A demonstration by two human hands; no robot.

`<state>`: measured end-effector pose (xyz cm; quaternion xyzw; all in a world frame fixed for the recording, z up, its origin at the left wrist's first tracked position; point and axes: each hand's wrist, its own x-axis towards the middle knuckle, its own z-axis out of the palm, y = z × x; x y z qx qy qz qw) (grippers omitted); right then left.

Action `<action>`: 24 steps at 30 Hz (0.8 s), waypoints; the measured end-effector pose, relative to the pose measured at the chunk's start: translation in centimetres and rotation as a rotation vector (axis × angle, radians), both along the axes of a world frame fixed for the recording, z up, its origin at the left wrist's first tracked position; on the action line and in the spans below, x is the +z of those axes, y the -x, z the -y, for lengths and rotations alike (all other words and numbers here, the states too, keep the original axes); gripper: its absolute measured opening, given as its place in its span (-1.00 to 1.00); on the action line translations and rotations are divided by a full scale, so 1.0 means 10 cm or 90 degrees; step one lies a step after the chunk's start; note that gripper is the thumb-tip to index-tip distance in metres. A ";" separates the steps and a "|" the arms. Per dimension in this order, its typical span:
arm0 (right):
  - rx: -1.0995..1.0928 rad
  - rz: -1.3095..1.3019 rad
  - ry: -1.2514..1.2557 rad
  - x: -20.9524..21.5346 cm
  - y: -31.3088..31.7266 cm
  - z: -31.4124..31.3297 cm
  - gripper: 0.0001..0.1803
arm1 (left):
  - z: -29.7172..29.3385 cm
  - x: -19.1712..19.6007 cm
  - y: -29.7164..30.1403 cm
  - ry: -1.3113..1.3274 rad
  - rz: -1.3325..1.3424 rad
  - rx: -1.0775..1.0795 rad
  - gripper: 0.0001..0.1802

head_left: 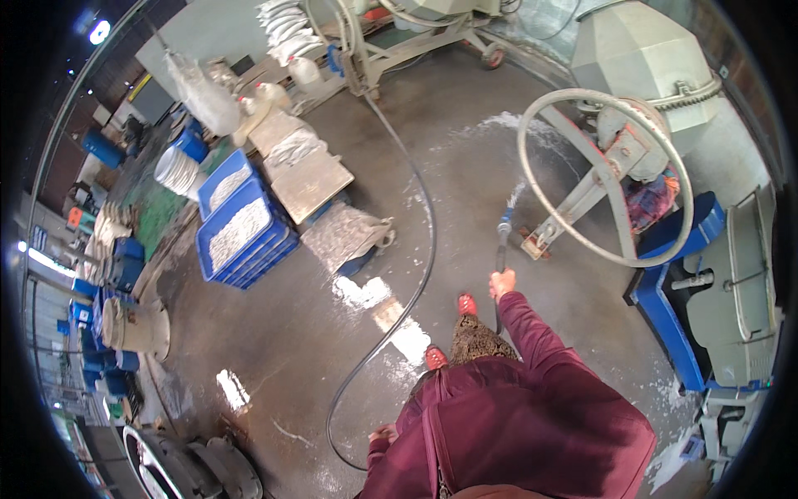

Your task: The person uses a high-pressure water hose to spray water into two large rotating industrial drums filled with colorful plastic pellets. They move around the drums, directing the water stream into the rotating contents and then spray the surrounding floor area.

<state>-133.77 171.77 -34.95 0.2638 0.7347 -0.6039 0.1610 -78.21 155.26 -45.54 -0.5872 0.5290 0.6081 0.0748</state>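
My right hand (501,284) is closed around a hose spray gun (504,229) with a blue part near its tip. White water sprays from the tip onto the wet floor beside the foot of a machine with a large pale handwheel (532,158). Below that hand, a length of hose drops beside my leg. My left hand (383,432) hangs low at my side, empty, its fingers loosely apart as far as they show. A dark hose (431,241) curves across the floor and passes out of sight behind my left sleeve.
Blue crates (248,270) filled with white pieces stand at the left, beside a board-topped stack (312,185) and a filled sack (345,237). A blue-and-grey machine (665,308) stands right. A wheeled frame (432,41) is ahead. Dark round equipment (204,470) sits lower left.
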 end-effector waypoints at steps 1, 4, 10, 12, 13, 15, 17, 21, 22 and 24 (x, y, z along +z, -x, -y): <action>0.009 0.000 -0.006 0.08 0.00 -0.01 -0.83 | 0.11 0.08 0.06 -0.074 0.067 0.064 -0.81; 0.052 0.006 -0.024 0.21 0.17 0.07 -0.80 | 0.45 -0.41 -0.34 -0.185 0.080 0.244 -0.72; 0.064 -0.124 -0.078 0.12 0.96 0.21 -0.90 | 0.73 -0.19 0.64 -0.093 0.033 0.170 -0.74; 0.078 -0.227 -0.116 -0.30 1.25 0.23 -0.91 | 0.72 -0.19 1.01 -0.171 -0.034 0.185 -0.75; 0.102 -0.215 -0.141 -0.31 1.33 0.24 -0.88 | 0.64 -0.06 1.32 -0.148 -0.014 0.161 -0.74; 0.142 -0.192 -0.186 -0.21 1.45 0.25 -0.78 | 0.48 0.27 2.00 -0.095 0.025 0.105 -0.73; 0.150 -0.224 -0.208 -0.10 1.51 0.28 -0.76 | 0.37 0.35 2.47 -0.054 0.065 -0.057 -0.71; 0.187 -0.214 -0.247 0.03 1.57 0.38 -0.70 | 0.30 0.17 2.86 -0.051 0.022 -0.181 -0.78; 0.205 -0.206 -0.266 0.04 1.60 0.40 -0.70 | 0.36 0.00 2.88 -0.047 0.034 -0.183 -0.80; 0.267 -0.275 -0.286 0.07 1.65 0.39 -0.68 | 0.33 0.21 2.90 0.081 0.047 -0.266 -0.80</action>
